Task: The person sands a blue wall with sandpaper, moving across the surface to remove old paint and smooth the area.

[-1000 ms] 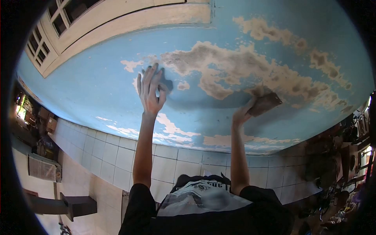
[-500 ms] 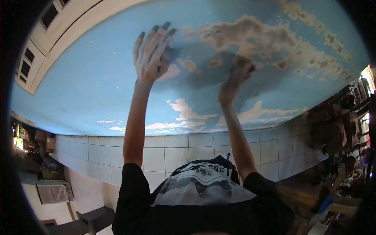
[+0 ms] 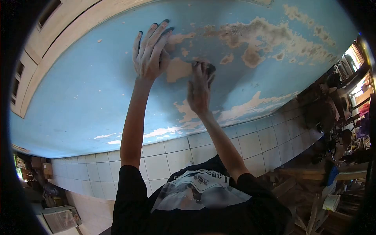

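My left hand point(image 3: 150, 53) rests on the blue painted wall point(image 3: 105, 74), fingers stretched out and dusted with pale powder. Right of it, my right hand point(image 3: 199, 88) is closed around a small dark piece point(image 3: 211, 69) that looks like sandpaper and presses it to the wall. Fingers partly cover it, so its full shape is hidden. Close by lies a bare, pale patch point(image 3: 179, 70) where the paint is gone. Further right spreads a larger rough area of peeled paint point(image 3: 254, 37) with grey-brown stains.
White tiles point(image 3: 178, 159) line the lower wall below the paint. A cream frame point(image 3: 33, 58) with slots borders the wall at upper left. Wooden furniture point(image 3: 313, 172) and clutter stand at the right. Boxes point(image 3: 42, 167) sit at far left.
My right hand has swept left across the wall with the dark piece, closer to my left hand. The left hand stays on the wall, and the view has tilted slightly.
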A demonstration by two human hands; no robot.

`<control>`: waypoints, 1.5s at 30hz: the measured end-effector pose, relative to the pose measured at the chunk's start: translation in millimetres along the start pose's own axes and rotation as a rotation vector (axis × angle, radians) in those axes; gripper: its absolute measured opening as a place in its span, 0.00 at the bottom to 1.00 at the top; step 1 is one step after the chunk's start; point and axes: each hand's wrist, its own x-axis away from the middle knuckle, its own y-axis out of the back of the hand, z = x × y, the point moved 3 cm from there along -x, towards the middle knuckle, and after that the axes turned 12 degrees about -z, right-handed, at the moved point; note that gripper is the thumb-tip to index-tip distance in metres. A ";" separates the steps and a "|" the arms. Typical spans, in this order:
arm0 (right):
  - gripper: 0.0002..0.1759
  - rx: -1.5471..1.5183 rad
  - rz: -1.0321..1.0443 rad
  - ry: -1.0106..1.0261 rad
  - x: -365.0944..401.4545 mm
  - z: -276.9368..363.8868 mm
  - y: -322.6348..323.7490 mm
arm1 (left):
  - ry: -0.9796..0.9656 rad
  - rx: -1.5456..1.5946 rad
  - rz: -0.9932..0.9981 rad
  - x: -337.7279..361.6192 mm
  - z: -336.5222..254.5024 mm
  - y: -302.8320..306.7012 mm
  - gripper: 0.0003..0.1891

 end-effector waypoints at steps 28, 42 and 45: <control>0.29 0.008 -0.422 -0.188 -2.4 -24.8 8.1 | -0.045 -0.023 0.014 -9.1 30.7 26.8 0.16; 0.28 -0.285 -0.485 -0.116 -7.8 -4.3 -8.8 | -0.110 -0.115 0.149 -8.2 26.3 24.2 0.22; 0.24 -0.294 -0.486 -0.423 -8.6 -29.9 -7.2 | -0.149 -0.115 0.221 -7.5 24.0 20.2 0.24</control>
